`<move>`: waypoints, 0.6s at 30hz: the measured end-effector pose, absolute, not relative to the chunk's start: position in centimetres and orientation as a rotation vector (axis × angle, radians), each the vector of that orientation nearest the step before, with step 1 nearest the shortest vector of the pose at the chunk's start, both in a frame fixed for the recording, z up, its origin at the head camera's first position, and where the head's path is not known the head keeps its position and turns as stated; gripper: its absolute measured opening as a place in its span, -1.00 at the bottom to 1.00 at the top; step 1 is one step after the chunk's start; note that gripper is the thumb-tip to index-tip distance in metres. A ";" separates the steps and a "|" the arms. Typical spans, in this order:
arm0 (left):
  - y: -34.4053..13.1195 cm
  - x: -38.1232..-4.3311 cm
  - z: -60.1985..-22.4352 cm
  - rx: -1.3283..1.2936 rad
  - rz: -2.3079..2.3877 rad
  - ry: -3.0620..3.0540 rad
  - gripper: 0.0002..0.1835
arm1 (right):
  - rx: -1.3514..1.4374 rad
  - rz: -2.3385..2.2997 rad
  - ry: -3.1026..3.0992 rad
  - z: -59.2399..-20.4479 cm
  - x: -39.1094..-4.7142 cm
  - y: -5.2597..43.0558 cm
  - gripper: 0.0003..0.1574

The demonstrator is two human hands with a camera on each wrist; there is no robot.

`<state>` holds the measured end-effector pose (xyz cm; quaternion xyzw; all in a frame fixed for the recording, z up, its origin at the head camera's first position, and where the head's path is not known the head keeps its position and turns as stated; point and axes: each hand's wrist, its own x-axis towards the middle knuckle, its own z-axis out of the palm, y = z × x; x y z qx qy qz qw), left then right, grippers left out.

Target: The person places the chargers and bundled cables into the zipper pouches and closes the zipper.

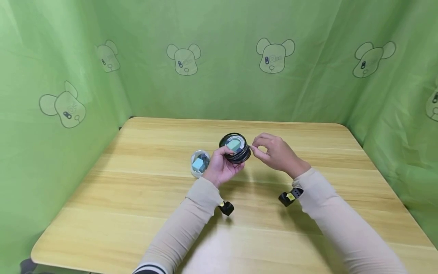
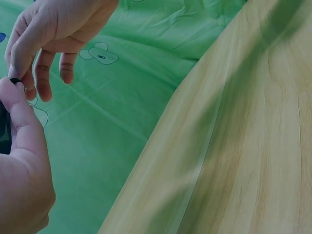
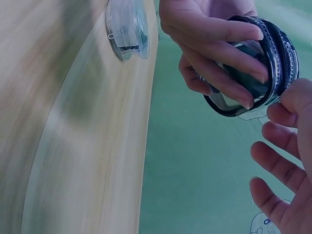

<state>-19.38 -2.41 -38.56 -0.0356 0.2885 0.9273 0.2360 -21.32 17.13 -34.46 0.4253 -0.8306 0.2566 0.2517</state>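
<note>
A small round zip pouch (image 1: 234,144) with black edging and clear faces is held up over the table in my left hand (image 1: 221,168). Pale green and white items show through its top face. The left thumb lies on that face while the fingers support it from beneath. At the pouch's right side, the thumb and index finger of my right hand (image 1: 275,153) pinch the small dark zipper pull; its other fingers are spread loosely. In the right wrist view the zipper (image 3: 286,54) runs round the pouch's side wall, right beside those fingertips.
A second round pouch (image 1: 200,163), clear with pale trim and bluish contents, stands on the wooden table (image 1: 154,198) just left of my left hand. Green curtains (image 1: 226,95) with bear faces enclose the table's back and sides. Both wrists carry black cameras.
</note>
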 end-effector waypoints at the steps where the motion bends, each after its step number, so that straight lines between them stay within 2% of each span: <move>1: -2.4 -19.4 -38.6 -0.099 2.542 0.796 -0.60 | 1.153 0.706 -2.258 -34.5 -21.3 17.1 -0.92; 18: -2.6 -19.6 -38.6 -0.101 2.519 0.843 -0.60 | 1.054 0.870 -2.334 -35.4 -21.4 17.6 -0.95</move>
